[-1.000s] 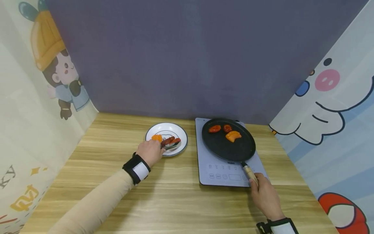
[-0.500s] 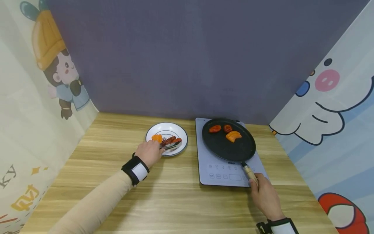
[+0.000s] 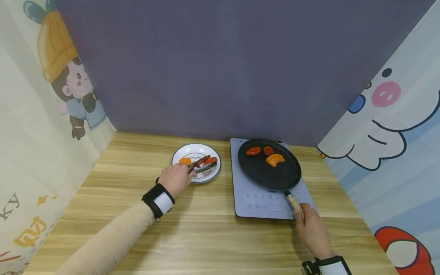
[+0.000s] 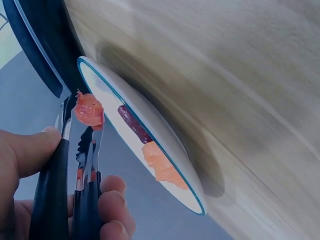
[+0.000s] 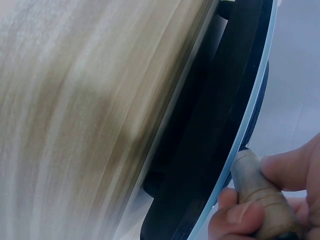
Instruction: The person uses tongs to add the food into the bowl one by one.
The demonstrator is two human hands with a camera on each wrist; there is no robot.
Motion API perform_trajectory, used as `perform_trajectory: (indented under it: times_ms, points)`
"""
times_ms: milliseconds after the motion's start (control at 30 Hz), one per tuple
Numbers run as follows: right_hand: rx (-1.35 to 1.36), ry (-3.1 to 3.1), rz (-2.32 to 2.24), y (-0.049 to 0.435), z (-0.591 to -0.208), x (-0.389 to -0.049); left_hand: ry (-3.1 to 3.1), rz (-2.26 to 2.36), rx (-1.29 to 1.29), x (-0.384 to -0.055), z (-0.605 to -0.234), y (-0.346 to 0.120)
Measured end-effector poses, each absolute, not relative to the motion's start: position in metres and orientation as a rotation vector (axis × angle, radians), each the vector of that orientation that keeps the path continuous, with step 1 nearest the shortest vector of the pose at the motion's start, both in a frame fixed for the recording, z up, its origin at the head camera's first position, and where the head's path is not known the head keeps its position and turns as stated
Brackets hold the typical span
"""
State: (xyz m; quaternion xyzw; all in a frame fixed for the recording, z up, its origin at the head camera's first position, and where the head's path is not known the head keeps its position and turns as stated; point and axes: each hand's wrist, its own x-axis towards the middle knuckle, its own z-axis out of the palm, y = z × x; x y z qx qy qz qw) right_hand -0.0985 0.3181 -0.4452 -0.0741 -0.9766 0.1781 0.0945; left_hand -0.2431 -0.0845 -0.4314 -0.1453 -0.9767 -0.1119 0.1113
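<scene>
My left hand [image 3: 175, 180] grips black-handled metal tongs [image 4: 52, 185] over the white blue-rimmed plate [image 3: 178, 151]. A wrinkled reddish piece of food [image 4: 90, 110] sits at the tong tips, above the plate in the left wrist view. On the plate lie a dark red sausage-like strip [image 4: 134, 123] and an orange piece of food [image 4: 161, 164]. My right hand [image 3: 313, 231] grips the wooden handle [image 5: 260, 192] of a flat black frying pan [image 3: 259, 173]. In the pan are two red pieces [image 3: 253, 151] and a larger orange one [image 3: 275, 159].
Under the pan stands a pale flat induction cooktop [image 3: 249, 198], to the right of the plate. The wooden table [image 3: 206, 244] ends at a dark grey back panel [image 3: 192, 76]. Printed curtains [image 3: 27, 126] hang at both sides.
The tong tips and the reddish piece have shifted slightly right and up over the plate. My right hand and the pan hold almost the same position.
</scene>
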Motion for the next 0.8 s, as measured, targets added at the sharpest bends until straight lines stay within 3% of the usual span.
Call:
perform_trajectory:
  times_ms: [800]
  points:
    - [-0.248,-2.886,0.512,0.318,-0.447,-0.099,-2.690,-0.310,-0.528,-0.241,-0.415,-0.056]
